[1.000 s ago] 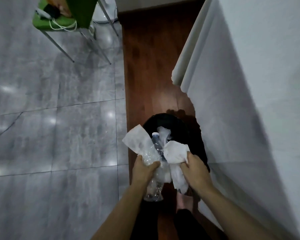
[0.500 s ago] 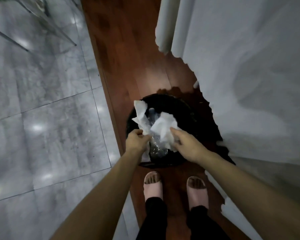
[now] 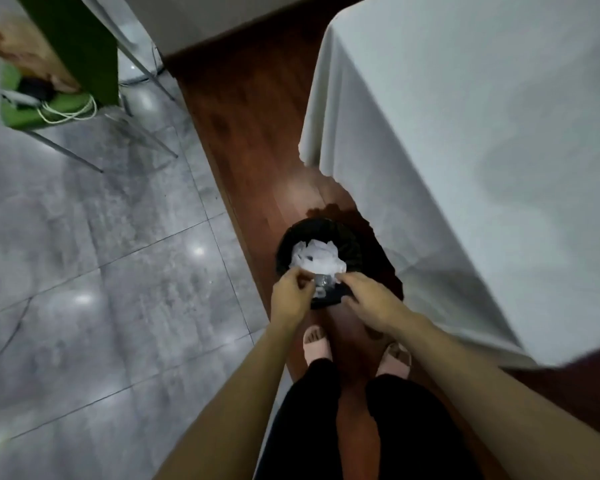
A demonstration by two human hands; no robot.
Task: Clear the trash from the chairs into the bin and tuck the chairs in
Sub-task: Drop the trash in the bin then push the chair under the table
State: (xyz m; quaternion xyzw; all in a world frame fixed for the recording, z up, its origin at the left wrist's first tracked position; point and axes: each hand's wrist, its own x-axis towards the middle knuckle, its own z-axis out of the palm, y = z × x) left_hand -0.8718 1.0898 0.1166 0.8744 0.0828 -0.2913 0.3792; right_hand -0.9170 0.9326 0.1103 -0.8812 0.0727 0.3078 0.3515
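Wood floor — both hands over bin [image 3: 321, 233], trash [image 3: 317, 256] inside.

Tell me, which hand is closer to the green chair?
Left. The left hand is over the black bin's near rim, on the green chair's side; the right hand sits beside it, nearer the white tablecloth.

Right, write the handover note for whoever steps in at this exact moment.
Left hand: over the near rim of the bin, fingers curled; grip unclear.
Right hand: same, beside it, low over the rim.
Trash: white tissues and a clear plastic bottle sit in the black bin, on the wood strip beside the white-clothed table.
Done: this load is in the bin.
Left: green chair at top left has cables and items on its seat and stands away from the table; check it, then tuck it in.
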